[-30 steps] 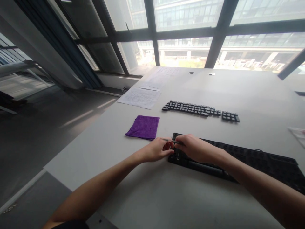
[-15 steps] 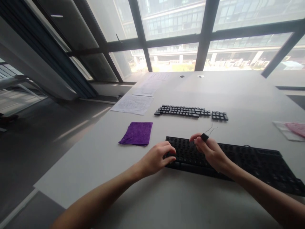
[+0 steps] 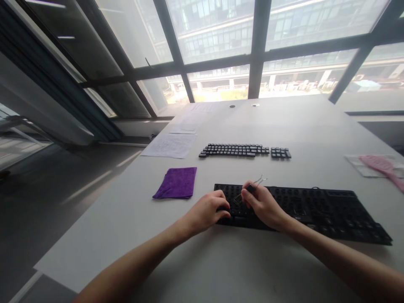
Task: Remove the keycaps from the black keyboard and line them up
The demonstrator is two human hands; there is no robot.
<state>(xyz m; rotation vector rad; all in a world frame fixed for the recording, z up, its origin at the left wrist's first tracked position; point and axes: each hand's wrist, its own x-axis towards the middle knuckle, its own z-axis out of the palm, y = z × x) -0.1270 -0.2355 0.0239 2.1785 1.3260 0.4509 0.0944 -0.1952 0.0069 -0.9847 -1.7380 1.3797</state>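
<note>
A black keyboard [image 3: 312, 206] lies across the near part of the white table, many of its keycaps gone. My left hand [image 3: 210, 212] is closed round the keyboard's left end, thumb and fingers bent over its corner. Between the thumb and fingers of my right hand [image 3: 261, 206] is a wire keycap puller [image 3: 251, 188] with a black middle. One pair of its thin wires points down at the left part of the keyboard; the other sticks up to the right. Beyond the keyboard, loose black keycaps stand in rows, a long block [image 3: 233, 150] and a small block [image 3: 280, 152].
A folded purple cloth [image 3: 176, 183] lies left of the keyboard. Sheets of paper [image 3: 170, 145] run along the table's left edge. On the right, a pink brush-like thing [image 3: 377, 163] rests on a white cloth or sheet. Windows rise behind the table [image 3: 126, 227].
My right hand has moved left and tipped the keycap puller, so its lower wires now show over the keys. My left hand keeps its place on the keyboard. The view has shifted slightly.
</note>
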